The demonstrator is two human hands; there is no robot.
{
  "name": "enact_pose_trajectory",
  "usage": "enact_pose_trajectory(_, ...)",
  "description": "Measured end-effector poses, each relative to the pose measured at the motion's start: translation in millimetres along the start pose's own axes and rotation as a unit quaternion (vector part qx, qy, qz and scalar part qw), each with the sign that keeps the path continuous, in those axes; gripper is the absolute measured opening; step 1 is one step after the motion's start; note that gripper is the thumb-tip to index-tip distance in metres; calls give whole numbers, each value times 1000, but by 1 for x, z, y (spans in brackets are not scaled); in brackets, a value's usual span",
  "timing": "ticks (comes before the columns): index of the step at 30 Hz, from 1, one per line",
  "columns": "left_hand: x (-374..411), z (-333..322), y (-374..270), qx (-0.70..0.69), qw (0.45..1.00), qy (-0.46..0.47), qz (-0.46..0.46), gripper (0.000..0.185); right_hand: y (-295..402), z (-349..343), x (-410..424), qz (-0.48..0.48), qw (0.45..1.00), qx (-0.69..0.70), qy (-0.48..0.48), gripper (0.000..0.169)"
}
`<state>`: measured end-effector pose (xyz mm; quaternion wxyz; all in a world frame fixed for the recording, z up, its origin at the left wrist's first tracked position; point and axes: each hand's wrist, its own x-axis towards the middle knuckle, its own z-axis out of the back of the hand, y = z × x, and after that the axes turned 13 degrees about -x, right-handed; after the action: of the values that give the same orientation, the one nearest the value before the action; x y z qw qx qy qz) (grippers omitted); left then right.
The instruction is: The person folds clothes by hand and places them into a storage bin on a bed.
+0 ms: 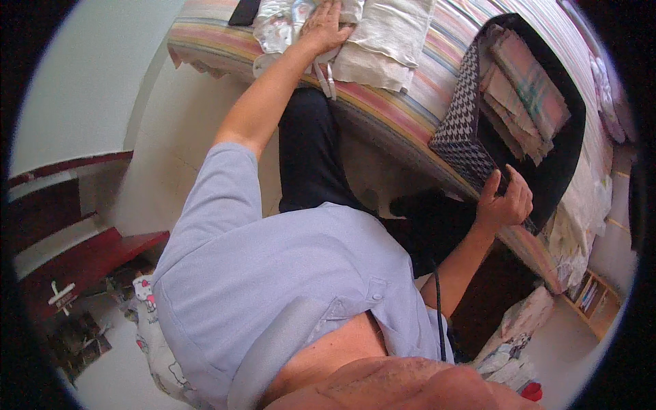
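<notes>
My left hand [324, 29] rests flat, palm down, on a folded white printed cloth [274, 32] at the bed's near edge. White ties [325, 82] hang from that cloth over the edge. Beside it lie folded cream cloths [387, 38], one partly over another. To the right, a black-and-white houndstooth fabric storage box [457, 115] with a dark inside stands tilted on the bed. Within it are a folded pink-and-green plaid cloth [533, 84] and other pale pink cloths [505, 102]. My right hand [506, 201] grips the box's near rim between thumb and fingers.
A striped sheet [394, 115] covers the bed. A dark object [245, 12] lies at its far left. Crumpled pale fabric [576, 220] is right of the box. Dark red wooden furniture [92, 251] stands at left, and a wooden shelf [594, 302] at lower right. A black cable [439, 312] hangs by my right arm.
</notes>
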<state>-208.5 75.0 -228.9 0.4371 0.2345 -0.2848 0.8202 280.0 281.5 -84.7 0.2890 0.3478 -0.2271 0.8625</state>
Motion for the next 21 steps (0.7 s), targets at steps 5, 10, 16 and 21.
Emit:
enact_pose_trajectory(5,-17,39,-77,-19,999,-29,-11,58,-2,2,-5,-6,1000,3,-8,38)
enact_pose_trajectory(10,-20,38,-112,-20,979,149,141,65,-2,4,-7,-14,1000,11,-12,37)
enact_pose_trajectory(16,8,40,-131,1,955,246,162,104,-2,5,-7,-26,999,10,-27,35)
enact_pose_trajectory(21,-7,28,-161,35,947,301,109,129,0,7,-7,-32,999,26,-28,34)
